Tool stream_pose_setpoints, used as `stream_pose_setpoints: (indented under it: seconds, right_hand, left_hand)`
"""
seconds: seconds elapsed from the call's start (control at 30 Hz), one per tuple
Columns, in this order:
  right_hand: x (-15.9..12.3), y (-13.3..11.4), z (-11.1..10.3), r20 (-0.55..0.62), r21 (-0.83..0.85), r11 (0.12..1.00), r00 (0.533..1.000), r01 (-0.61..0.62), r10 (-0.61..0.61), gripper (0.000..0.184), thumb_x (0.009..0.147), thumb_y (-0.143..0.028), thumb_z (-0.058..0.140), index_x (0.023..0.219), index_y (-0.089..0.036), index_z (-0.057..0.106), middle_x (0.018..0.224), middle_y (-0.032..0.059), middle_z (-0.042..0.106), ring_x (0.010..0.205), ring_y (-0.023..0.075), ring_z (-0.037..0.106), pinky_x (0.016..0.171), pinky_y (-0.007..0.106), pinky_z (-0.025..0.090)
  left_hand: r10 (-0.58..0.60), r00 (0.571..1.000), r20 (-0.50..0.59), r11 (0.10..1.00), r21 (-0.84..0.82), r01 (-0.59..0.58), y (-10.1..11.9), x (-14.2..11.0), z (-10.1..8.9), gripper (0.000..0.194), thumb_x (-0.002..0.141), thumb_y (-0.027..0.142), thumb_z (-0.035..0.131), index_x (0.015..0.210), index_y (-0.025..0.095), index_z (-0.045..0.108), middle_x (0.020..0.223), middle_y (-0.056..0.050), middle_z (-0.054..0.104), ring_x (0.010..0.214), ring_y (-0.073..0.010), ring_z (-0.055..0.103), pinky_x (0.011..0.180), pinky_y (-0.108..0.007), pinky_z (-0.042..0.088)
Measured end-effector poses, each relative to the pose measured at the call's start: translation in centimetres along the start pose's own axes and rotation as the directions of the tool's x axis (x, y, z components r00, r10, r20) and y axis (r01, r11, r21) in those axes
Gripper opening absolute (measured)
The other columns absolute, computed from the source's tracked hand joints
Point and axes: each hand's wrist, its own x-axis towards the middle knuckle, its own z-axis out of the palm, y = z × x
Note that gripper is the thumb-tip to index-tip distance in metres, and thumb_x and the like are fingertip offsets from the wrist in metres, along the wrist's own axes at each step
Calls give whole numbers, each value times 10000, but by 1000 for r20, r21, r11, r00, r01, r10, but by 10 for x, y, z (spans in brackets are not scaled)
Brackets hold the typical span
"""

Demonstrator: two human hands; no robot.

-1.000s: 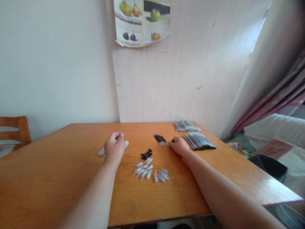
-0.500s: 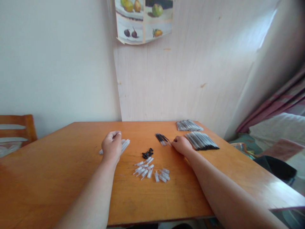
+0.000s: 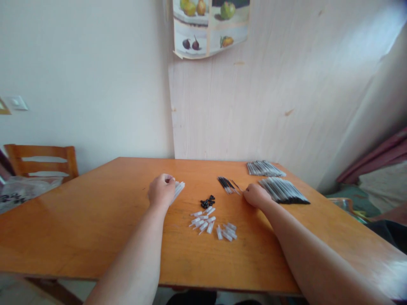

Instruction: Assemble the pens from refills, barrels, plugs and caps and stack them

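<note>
My left hand (image 3: 161,190) is closed, fingers curled, over the near end of a small bundle of translucent white tubes (image 3: 179,190). What its fingertips hold, if anything, I cannot make out. My right hand (image 3: 256,195) rests low over the table, fingertips pinching the end of a thin dark-tipped stick (image 3: 236,185). Left of that stick lies a row of similar thin black-and-clear sticks (image 3: 226,185). Between the hands are a small heap of black caps (image 3: 207,202), loose white pieces with narrow tips (image 3: 202,221) and a few short translucent sleeves (image 3: 227,232).
Beyond my right hand lie a bundle of grey tubes with black ends (image 3: 282,190) and another grey bundle (image 3: 265,168) near the wall. A wooden chair (image 3: 44,161) stands left of the wooden table (image 3: 95,228). A fruit picture (image 3: 210,29) hangs on the wall.
The view has turned left, so everything sits further right in the picture. The pinched stick stands slightly farther from the row. My left hand now covers the tubes' near end.
</note>
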Motion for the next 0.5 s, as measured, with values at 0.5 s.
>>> stream_pose_setpoints:
  seconds: [0.5]
  right_hand:
    - [10, 21, 5, 26, 8, 997, 997, 75, -76, 221, 795, -268, 577, 855, -147, 752, 895, 164, 720, 920, 263, 672, 729, 288, 461]
  left_hand:
    - [-35, 970, 240, 862, 498, -92, 6, -14, -9, 360, 724, 418, 559, 1011, 249, 696, 1154, -169, 642, 1075, -396, 549, 825, -523, 421]
